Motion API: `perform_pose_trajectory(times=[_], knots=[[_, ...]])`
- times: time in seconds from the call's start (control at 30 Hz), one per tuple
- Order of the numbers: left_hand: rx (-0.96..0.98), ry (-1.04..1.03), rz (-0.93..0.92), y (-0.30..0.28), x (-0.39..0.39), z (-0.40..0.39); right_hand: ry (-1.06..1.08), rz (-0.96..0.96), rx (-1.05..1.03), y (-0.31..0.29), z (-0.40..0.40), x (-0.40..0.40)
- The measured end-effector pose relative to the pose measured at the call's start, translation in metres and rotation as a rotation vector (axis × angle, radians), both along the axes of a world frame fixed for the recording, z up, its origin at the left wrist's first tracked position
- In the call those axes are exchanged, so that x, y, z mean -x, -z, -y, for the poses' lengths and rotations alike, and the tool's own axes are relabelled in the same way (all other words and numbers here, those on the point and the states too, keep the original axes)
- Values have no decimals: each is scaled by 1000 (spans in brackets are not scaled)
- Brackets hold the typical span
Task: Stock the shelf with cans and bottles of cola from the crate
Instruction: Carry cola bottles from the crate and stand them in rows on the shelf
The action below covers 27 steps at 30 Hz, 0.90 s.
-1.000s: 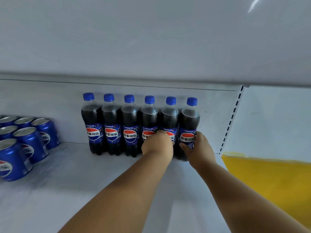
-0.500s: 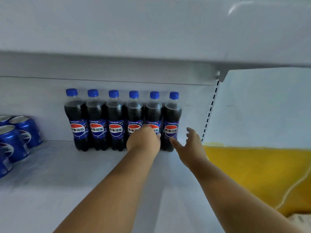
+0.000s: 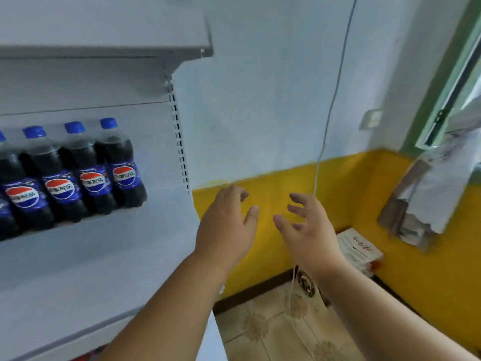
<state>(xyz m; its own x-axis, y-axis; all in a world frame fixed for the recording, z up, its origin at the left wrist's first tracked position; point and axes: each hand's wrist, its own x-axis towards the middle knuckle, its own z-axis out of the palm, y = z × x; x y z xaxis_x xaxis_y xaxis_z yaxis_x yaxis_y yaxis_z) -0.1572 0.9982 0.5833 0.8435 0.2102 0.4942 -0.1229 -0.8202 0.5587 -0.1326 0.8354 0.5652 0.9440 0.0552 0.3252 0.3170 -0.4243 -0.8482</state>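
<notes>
Both hands have left the bottles (image 3: 78, 173), which stand upright in a row at the far left of the shelf (image 3: 91, 269). Left hand (image 3: 226, 225) and right hand (image 3: 309, 230) hang spread and empty, right of the shelf. That placement looks complete; the crate is out of view.

Single head-worn wide-angle view, forward and down, close past the shelf (image 3: 78, 269) end toward the wall (image 3: 260, 100).

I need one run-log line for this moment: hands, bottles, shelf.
left hand: open, empty | right hand: open, empty | cola bottles: upright on shelf | crate: not in view
</notes>
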Motion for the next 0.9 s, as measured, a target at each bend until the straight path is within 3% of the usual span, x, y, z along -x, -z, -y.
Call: perform_pose_trajectory(times=[0.27, 0.47, 0.9], knots=[[1, 451, 126, 4, 10, 258, 377, -10, 2, -4, 253, 62], [46, 790, 66, 28, 32, 428, 664, -42, 29, 10, 406, 124], [2, 1167, -123, 107, 29, 613, 993, -191, -48, 80, 564, 185]])
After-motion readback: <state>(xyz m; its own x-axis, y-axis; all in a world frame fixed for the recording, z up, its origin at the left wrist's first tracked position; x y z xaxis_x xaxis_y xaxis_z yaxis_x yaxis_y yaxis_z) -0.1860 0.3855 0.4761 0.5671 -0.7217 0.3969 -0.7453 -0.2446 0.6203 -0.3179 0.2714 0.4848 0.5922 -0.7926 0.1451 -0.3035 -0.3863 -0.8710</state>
